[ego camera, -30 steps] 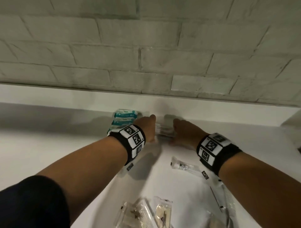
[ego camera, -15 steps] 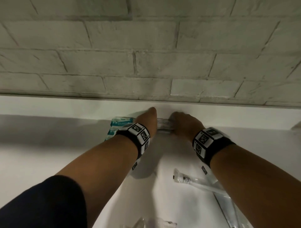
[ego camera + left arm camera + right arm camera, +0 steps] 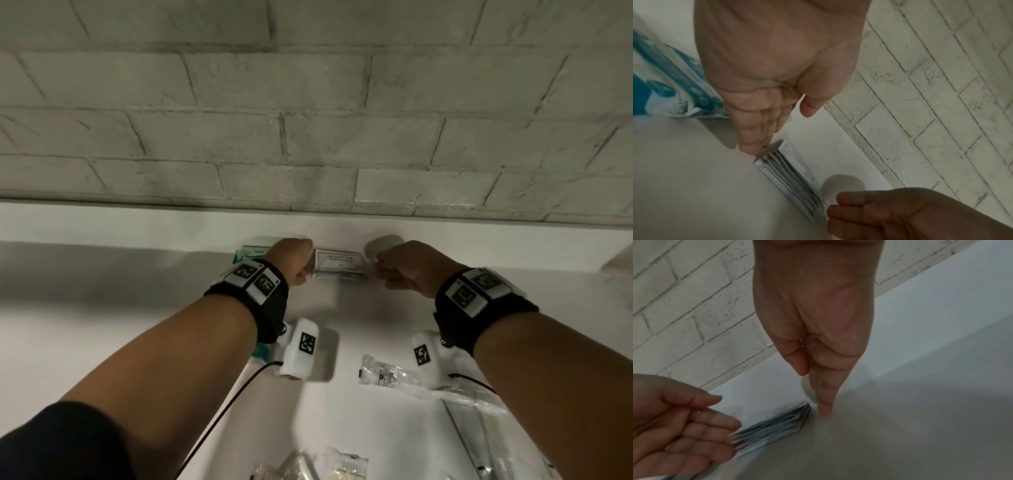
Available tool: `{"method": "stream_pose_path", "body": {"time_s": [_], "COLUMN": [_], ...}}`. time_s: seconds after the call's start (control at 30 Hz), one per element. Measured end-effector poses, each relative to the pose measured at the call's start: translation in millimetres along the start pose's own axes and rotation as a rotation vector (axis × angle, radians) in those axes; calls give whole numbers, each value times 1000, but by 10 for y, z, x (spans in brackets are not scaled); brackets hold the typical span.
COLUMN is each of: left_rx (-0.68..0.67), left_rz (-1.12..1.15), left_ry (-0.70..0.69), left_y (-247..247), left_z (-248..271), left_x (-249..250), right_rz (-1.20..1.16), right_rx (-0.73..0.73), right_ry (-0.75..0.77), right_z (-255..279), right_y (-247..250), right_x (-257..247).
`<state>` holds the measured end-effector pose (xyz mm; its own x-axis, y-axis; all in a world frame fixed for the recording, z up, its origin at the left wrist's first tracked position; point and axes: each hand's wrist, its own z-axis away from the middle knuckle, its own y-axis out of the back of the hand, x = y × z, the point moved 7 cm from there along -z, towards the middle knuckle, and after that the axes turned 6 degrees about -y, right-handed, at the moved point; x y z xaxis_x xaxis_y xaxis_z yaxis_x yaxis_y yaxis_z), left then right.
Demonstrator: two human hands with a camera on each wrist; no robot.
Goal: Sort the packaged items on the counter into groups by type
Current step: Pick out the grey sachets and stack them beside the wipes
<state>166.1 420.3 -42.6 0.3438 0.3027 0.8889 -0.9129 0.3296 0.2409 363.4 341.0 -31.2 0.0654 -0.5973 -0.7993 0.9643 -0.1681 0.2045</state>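
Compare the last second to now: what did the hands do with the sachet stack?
Both hands have let go: the left hand and right hand drew apart sideways off the sachet stack, which they had been pressing from either end. The stack stays against the back of the counter, beside the teal packets; the clear-wrapped items nearer are untouched.

In front of me is a white counter that ends at a brick wall. At its back edge lies a stack of grey sachets, and just to the left of it some teal and white packets. Nearer to me lie a clear wrapped tube, a long clear packet with a comb and more clear packets at the bottom edge.
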Motion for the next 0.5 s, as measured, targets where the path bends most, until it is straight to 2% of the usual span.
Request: {"method": "stream_pose_path", "body": {"time_s": [0.1, 0.33, 0.5], "left_rx": [-4, 2, 18], "left_rz": [96, 62, 3], "left_ry": [19, 2, -27], "left_y": [-62, -70, -10], "left_z": [20, 30, 327], "left_x": [-1, 32, 109], "right_rz": [13, 161, 458], "right_rx": [-13, 26, -27], "right_ry": [14, 6, -24], "right_z": [-39, -94, 139], "right_y": [-148, -197, -39], "right_x": [-6, -38, 35]}}
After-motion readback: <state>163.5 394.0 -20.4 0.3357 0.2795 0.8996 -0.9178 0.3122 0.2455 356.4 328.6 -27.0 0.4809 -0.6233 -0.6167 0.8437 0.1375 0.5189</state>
